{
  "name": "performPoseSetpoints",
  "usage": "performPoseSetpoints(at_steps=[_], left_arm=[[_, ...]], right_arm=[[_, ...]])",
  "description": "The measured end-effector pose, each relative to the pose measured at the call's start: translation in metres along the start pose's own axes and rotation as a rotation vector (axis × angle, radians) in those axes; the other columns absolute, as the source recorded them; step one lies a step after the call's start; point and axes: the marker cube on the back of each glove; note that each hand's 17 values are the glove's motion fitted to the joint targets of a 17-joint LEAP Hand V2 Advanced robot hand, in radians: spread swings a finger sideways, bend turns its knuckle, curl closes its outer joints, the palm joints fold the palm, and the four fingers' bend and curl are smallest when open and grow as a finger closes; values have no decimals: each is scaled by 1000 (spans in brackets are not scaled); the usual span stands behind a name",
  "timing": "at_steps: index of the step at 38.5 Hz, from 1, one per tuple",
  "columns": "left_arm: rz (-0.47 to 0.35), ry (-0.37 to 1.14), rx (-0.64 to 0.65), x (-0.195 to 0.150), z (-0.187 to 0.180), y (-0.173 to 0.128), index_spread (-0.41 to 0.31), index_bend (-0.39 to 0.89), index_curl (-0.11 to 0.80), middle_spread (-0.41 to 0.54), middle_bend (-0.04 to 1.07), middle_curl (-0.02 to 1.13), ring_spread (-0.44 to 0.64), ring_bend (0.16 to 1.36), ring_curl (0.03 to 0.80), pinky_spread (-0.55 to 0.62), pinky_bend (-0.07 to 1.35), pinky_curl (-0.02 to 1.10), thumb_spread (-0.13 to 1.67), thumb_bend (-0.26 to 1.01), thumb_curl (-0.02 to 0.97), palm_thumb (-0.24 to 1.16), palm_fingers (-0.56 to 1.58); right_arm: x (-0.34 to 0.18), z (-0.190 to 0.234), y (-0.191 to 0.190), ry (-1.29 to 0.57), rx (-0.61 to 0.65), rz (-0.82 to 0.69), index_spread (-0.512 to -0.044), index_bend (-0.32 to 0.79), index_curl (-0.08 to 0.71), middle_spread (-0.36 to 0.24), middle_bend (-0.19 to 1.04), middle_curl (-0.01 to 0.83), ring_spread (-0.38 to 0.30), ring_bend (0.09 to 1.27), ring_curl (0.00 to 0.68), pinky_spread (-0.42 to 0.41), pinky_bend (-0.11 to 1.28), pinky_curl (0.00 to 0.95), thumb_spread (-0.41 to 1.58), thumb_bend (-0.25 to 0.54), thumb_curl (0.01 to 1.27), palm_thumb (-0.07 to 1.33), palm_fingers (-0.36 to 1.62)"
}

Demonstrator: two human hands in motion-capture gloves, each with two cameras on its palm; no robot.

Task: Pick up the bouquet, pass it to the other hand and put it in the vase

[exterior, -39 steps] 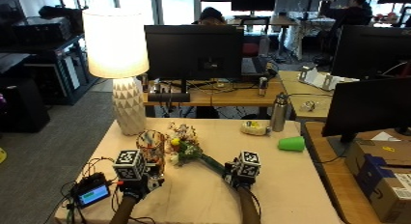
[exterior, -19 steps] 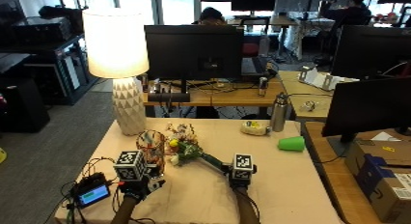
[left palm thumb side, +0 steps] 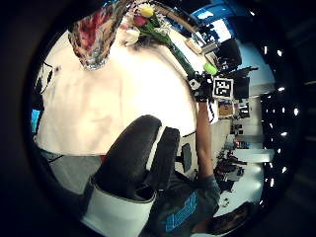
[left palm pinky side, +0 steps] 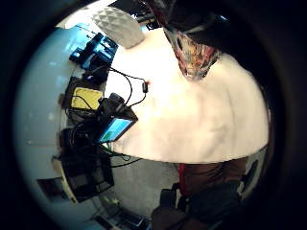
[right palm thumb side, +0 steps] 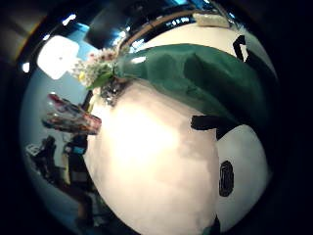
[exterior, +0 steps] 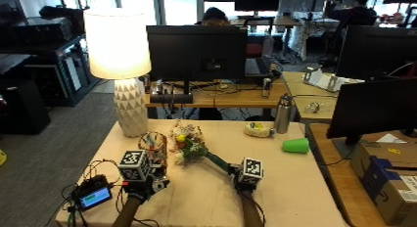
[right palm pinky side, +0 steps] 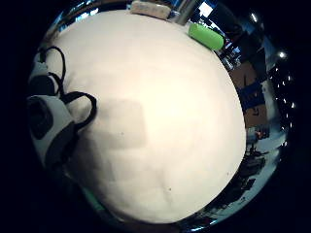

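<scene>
An open office lies behind: desks, dark monitors, and a lit lamp point(exterior: 117, 46) with a white faceted base standing at the far left corner of a beige table point(exterior: 293, 188). On the table a bouquet point(exterior: 189, 147) is held up off the cloth by its green stem, blooms pointing toward the lamp side. The right hand point(exterior: 245, 177) grips the stem's lower end; the thumb-side palm view shows the green wrap filling much of the picture with a dark finger point(right palm thumb side: 208, 122) curled across it. The patterned vase point(exterior: 153, 143) stands upright just beside the blooms, toward the left. The left hand point(exterior: 140, 180) hovers near the vase's foot; its fingers are hidden under the glove gear, so I cannot tell whether they are spread or curled.

The hand-over has not yet happened, I judge. The risks from here:
- The blooms are close to the vase rim; a swing of the stem could knock the vase over.
- The stem is held at its far end, so the heavy head may droop or twist during the pass.
- If the right hand lets go before the left has closed round the stem, the bouquet falls.
- A green cup point(exterior: 295, 146) and a bottle point(exterior: 283, 113) stand well apart on the right and look out of harm's way.
</scene>
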Motion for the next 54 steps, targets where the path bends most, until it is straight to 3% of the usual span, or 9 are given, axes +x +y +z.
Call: performPoseSetpoints(at_steps=[9,19,26,33,38,43,46,54], left_arm=[[16,11,89,13,-28,-2,-79,129,258,122,193,351,320,588,284,478,393,345,991,-24,279,49,251],[105,100,188,44,-60,-2,-81,136,264,112,195,351,318,587,285,478,385,341,992,-26,282,51,266],[232,409,300,90,-93,0,-86,140,267,98,201,355,294,588,285,458,386,342,996,-17,286,67,324],[333,798,272,120,-109,-19,-89,140,274,76,199,356,259,582,283,419,384,341,1004,-1,303,149,411],[314,1112,204,154,-131,-24,-83,127,272,63,185,358,233,585,289,389,407,354,1005,13,321,242,441],[324,1224,213,168,-123,-53,-73,123,272,56,179,356,211,586,294,359,434,368,1003,24,342,343,460],[364,1317,172,180,-120,-65,-66,125,272,47,172,354,193,596,299,346,442,373,997,24,352,392,474],[422,1409,100,202,-108,-89,-69,119,267,0,175,349,117,614,307,267,476,384,956,19,385,526,553]], right_arm=[[6,-17,1,-163,54,45,-256,188,406,-176,680,578,-198,940,553,-272,763,487,563,-27,656,968,1382],[-10,-85,14,-505,163,57,-257,195,449,-172,713,601,-195,986,576,-269,805,514,560,-27,681,970,1351],[-32,-127,28,-762,238,-8,-258,193,473,-172,730,613,-193,1004,585,-269,819,524,559,-28,694,968,1341],[-51,-135,39,-946,250,-86,-259,192,491,-172,737,620,-192,1014,589,-269,827,530,559,-28,705,966,1332],[-73,-135,51,-1103,234,-154,-259,191,501,-172,740,624,-192,1018,591,-269,830,532,559,-29,711,965,1328],[-94,-139,59,-1252,270,-299,-260,189,510,-173,746,630,-191,1021,591,-269,832,534,561,-29,716,961,1325],[-105,-136,63,-1333,236,-308,-261,186,513,-173,748,632,-191,1023,592,-269,835,535,566,-27,720,962,1322],[-119,-114,60,-1328,234,-390,-263,183,520,-168,751,638,-191,1029,593,-268,835,535,573,-28,728,958,1316]])
